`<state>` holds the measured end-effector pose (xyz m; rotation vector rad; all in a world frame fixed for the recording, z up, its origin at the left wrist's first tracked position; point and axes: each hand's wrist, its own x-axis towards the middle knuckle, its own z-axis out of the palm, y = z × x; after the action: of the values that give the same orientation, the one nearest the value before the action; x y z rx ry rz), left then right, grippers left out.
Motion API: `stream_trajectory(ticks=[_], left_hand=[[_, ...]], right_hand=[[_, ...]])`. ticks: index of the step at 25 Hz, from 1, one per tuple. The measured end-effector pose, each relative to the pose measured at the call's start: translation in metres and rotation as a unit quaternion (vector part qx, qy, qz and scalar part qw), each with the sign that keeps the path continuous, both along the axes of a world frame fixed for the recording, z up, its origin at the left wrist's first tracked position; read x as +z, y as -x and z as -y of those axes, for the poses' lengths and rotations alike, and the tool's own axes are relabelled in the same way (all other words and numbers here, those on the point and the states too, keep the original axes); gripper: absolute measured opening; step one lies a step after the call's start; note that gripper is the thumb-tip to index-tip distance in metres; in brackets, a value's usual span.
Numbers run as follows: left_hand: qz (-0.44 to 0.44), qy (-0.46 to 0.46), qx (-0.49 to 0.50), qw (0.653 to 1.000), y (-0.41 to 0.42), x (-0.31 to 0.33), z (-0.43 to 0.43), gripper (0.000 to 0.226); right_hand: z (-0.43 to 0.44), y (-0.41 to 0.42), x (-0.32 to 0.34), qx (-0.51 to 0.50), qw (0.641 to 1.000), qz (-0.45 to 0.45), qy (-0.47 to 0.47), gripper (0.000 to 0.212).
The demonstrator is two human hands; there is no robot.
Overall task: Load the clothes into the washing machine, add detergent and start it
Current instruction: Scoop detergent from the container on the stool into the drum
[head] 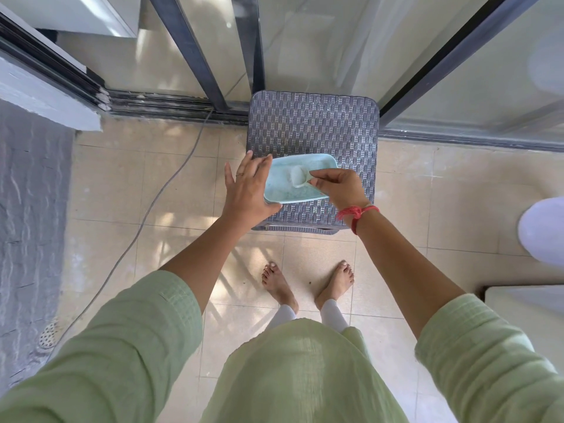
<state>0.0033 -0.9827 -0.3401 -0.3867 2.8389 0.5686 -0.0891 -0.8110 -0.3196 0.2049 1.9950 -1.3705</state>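
A light blue detergent box (287,190) stands open on a grey woven stool (314,126), with pale powder inside. My left hand (247,190) rests against the box's left side, fingers spread and mostly straight. My right hand (338,187) pinches the handle of a small white scoop (298,176), whose bowl sits in the powder. A red thread is tied round my right wrist. No clothes show.
The stool stands against sliding glass doors with dark frames (198,56). A grey cable (158,203) runs across the tiled floor at left, toward a floor drain (50,332). A white rounded object (546,230) and a white appliance corner (531,303) sit at right. My bare feet stand behind the stool.
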Motion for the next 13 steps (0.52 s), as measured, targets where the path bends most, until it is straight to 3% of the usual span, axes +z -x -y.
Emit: stream_trajectory(ticks=[9, 13], left_hand=[[0.015, -0.003, 0.0, 1.0, 0.001, 0.004, -0.006, 0.105], [-0.042, -0.045, 0.024, 0.998, -0.009, 0.03, -0.025, 0.107]], right_hand=[[-0.029, -0.011, 0.015, -0.076, 0.994, -0.022, 0.069, 0.031], [-0.043, -0.018, 0.049, -0.12, 0.986, -0.02, 0.112, 0.026]])
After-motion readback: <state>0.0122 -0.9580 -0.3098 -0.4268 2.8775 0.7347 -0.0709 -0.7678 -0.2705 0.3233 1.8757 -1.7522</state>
